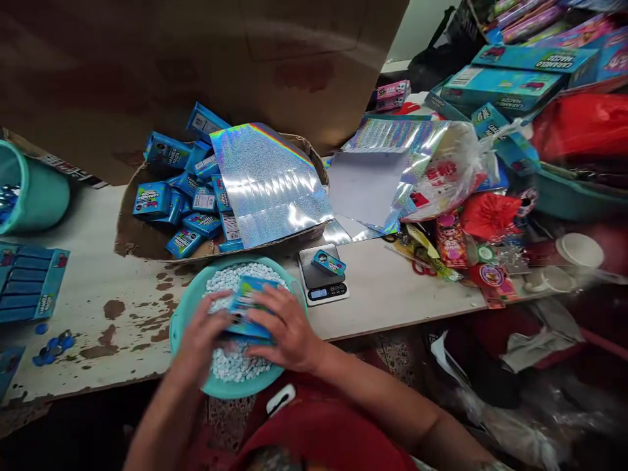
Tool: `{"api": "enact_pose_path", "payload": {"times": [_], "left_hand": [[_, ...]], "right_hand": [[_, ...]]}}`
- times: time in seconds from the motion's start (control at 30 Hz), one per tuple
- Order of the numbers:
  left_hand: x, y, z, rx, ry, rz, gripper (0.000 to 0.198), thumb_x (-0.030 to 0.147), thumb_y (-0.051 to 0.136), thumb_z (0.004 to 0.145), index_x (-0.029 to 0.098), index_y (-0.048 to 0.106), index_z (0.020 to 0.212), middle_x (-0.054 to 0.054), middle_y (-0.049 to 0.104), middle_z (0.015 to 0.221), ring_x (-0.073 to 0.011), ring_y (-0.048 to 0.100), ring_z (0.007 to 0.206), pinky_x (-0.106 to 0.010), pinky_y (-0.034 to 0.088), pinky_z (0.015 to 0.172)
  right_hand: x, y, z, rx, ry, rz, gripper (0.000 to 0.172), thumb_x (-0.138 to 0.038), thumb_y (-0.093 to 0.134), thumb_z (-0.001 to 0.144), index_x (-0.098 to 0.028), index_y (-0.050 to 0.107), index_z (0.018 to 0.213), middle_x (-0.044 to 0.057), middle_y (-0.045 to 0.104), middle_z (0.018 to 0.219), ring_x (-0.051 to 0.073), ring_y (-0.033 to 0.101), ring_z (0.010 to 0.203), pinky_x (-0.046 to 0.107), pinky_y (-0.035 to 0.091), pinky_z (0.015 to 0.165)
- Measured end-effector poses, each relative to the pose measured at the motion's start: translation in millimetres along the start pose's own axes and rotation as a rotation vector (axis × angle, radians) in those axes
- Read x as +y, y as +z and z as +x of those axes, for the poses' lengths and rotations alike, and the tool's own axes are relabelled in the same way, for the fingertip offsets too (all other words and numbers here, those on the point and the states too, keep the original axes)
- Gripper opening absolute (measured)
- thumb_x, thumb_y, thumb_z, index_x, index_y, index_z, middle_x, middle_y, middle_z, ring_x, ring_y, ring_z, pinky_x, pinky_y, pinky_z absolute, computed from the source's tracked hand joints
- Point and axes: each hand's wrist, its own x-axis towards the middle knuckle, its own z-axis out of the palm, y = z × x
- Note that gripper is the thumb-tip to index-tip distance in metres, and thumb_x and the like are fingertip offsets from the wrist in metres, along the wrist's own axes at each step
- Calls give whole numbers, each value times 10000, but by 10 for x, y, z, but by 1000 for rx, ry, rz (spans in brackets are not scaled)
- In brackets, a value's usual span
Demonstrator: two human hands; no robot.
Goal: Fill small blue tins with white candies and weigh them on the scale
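Note:
Over a turquoise basin (182, 318) filled with small white candies (239, 367), a few blue candy boxes (251, 294) are between my two hands. My right hand (289, 327) is closed on them from the right, its fingers lying across the top. On their left side, my left hand (203, 330) is blurred by motion, its curled fingers against the edge of the boxes. How many boxes there are is hidden by the fingers. Just right of the basin, a single small blue box (328, 263) rests on a digital kitchen scale (324, 292) with a lit display.
Behind the basin, an open carton (128, 229) holds many blue boxes and a shiny holographic sheet (275, 190). A turquoise bucket (46, 196) and a display tray of boxes (29, 281) stand left. Scissors (422, 267), wrappers and cups crowd the right.

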Motion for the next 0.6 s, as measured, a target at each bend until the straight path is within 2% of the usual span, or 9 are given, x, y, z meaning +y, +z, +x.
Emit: {"api": "enact_pose_path", "payload": {"times": [0.07,0.1,0.17,0.2,0.23,0.33,0.47,0.53,0.6], "left_hand": [[-269,139,-141,-67,-47,-57,523,535,585,761,169,570,1134,-39,607,742,-146,521,478,-275,446,411],[-417,136,-116,-7,-11,-9,526,574,502,805,177,558,1145,-55,618,800,-174,567,568,-314,500,498],[-744,18,63,223,175,234,536,592,443,831,184,553,1161,-101,627,977,-256,611,879,-429,529,776],[-915,-64,185,328,270,432,537,581,464,825,185,555,1175,-123,606,1095,-290,567,1036,-476,471,912],[-1080,-138,308,369,336,621,563,577,478,817,171,548,1201,-150,573,1184,-323,500,1152,-518,388,1007],[-1422,-193,602,401,347,909,624,566,408,855,107,513,1264,-213,523,1251,-364,401,1258,-556,263,1077],[-1390,55,786,416,99,814,656,629,374,848,123,533,1233,-211,554,1213,-375,463,1195,-527,341,1012],[-1287,162,820,373,15,734,651,655,427,809,153,548,1207,-193,581,1185,-376,513,1131,-515,376,967],[-1215,212,827,373,5,645,567,641,505,765,185,610,1085,-148,632,1077,-362,552,1050,-494,395,930]], "right_hand": [[-42,70,9,-28,38,104,541,-463,677,804,-223,473,1243,101,642,1164,244,554,1176,429,432,1024],[-58,62,-13,-30,121,173,498,-456,686,799,-218,502,1196,92,661,1113,225,595,1101,391,463,973],[-100,-14,-81,-64,385,327,471,-477,733,743,-208,558,1087,71,676,1006,201,634,942,328,504,831],[-125,-66,-115,-102,543,406,473,-490,765,699,-207,581,1030,48,672,941,187,631,863,305,502,763],[-151,-115,-143,-147,695,486,477,-494,797,649,-208,596,974,19,660,872,169,616,793,284,489,710],[-213,-198,-193,-189,1091,745,485,-455,848,557,-205,599,890,-43,604,731,126,561,668,246,450,624],[-249,-152,-226,121,1520,1147,593,-414,869,513,-202,540,959,-37,645,748,134,608,670,285,505,679],[-265,-113,-240,183,1597,1294,642,-344,899,463,-185,530,963,2,680,832,158,644,749,323,522,765],[-269,-94,-246,141,1578,1325,620,-297,905,458,-170,540,944,20,688,856,164,651,781,322,520,786]]}}
